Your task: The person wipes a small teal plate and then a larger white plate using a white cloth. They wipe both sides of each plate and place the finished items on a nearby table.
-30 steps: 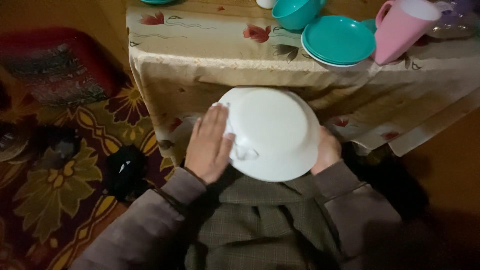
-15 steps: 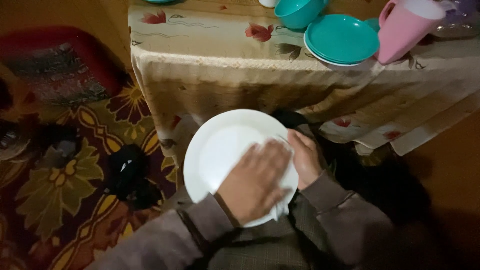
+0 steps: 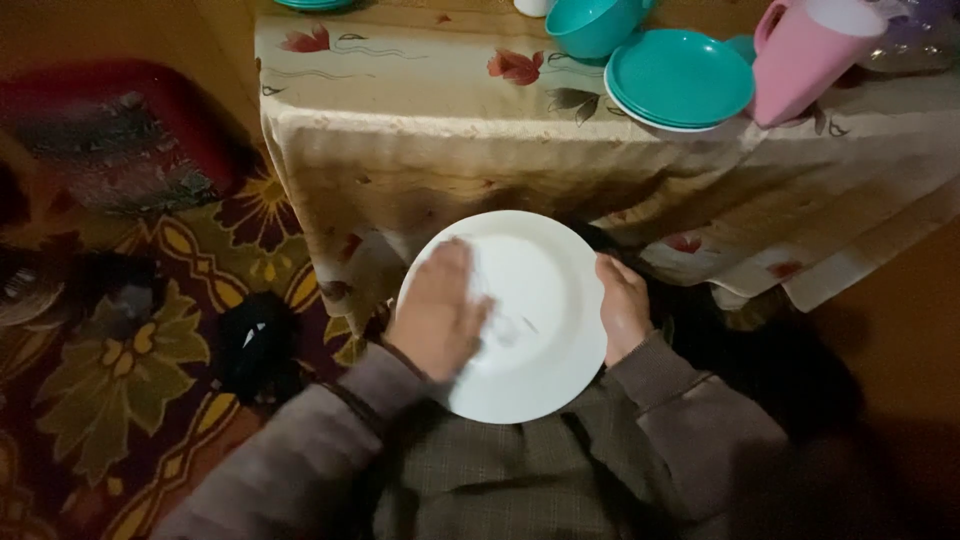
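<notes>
Change in left hand: the left hand (image 3: pixel 437 312) is now lying on the left half of the white plate (image 3: pixel 535 300); half a second ago it was lying lower and further right, over the plate's lower right part.
Change in plate: it is sitting a little further right and higher than before, with more of its bare face showing.
Right hand: the right hand (image 3: pixel 622 305) is gripping the plate's right rim, much as before, fingers curled around the edge.
Left fingers: they are lying flat and close together on the plate's face, blurred; a pale cloth seems to be under them, but I cannot tell for sure.
Plate's place: it is being held over the person's lap, just in front of the worktop (image 3: pixel 420 85) and below its hanging floral cloth.
Count, white plates: one.
Count, teal plates (image 3: pixel 680 78): a stack is sitting on the worktop, number unclear.
Count, teal bowls (image 3: pixel 590 25): one.
Count, pink jugs (image 3: pixel 805 60): one.
Floor: a patterned rug (image 3: pixel 130 350) is lying at the left.
</notes>
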